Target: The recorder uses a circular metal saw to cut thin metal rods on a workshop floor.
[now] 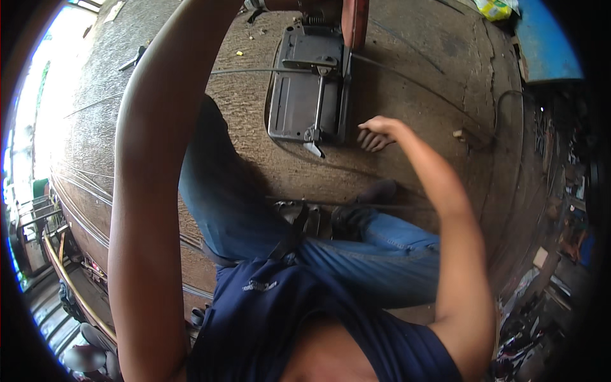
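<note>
A chop saw with a dark metal base [309,95] sits on the floor in front of me. Its red blade guard [355,24] rises at the top edge. On the base is a screw clamp [321,86] with a handle [314,149] at its near end. A thin metal rod [245,70] runs in from the left to the clamp. My right hand [377,134] hangs just right of the base, its fingers loosely bent and apart, with nothing visible in them. My left arm [149,140] reaches up past the top edge; that hand is out of the picture.
My bent legs [235,210] are near the saw. More long rods [83,184] lie at the left. A blue panel [548,41] stands at the far right, with a small block [459,134] nearer. Mixed scrap and tools [541,305] crowd the right side.
</note>
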### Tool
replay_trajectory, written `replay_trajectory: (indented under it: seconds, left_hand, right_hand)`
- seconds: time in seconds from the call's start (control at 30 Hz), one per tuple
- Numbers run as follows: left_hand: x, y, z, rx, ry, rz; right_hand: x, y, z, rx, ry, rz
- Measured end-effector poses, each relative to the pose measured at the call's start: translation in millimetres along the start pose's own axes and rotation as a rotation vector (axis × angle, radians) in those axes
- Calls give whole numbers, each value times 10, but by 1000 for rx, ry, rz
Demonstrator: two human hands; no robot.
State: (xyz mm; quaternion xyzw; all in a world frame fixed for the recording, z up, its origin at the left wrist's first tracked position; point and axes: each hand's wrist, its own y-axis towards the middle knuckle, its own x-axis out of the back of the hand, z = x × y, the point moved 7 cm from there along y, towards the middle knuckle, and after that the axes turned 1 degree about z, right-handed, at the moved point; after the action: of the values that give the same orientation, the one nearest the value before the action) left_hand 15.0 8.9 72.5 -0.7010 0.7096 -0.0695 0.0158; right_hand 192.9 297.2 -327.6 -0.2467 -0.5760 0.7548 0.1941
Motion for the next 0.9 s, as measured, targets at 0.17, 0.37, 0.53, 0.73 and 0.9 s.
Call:
replay_trajectory:
  seconds: [0.17, 0.37, 0.53, 0.73, 0.9]
  left_hand:
    - [-65, 83, -18, -24, -63, 32]
    - [-11, 4, -20, -79, -37, -7]
    - [-33, 24, -27, -118, -59, 72]
    - [-41, 34, -3, -110, 2, 6]
    - [-2, 279, 76, -61, -130, 340]
  right_hand:
    - [-1384, 1065, -305, -1, 914, 409]
    - [-1817, 1126, 364, 261, 1724, 883]
    - [-1743, 1523, 293, 56, 1956, 688]
    - [-1754, 1682, 275, 96, 2013, 474]
    - [-1673, 1569, 221, 224, 1713, -639]
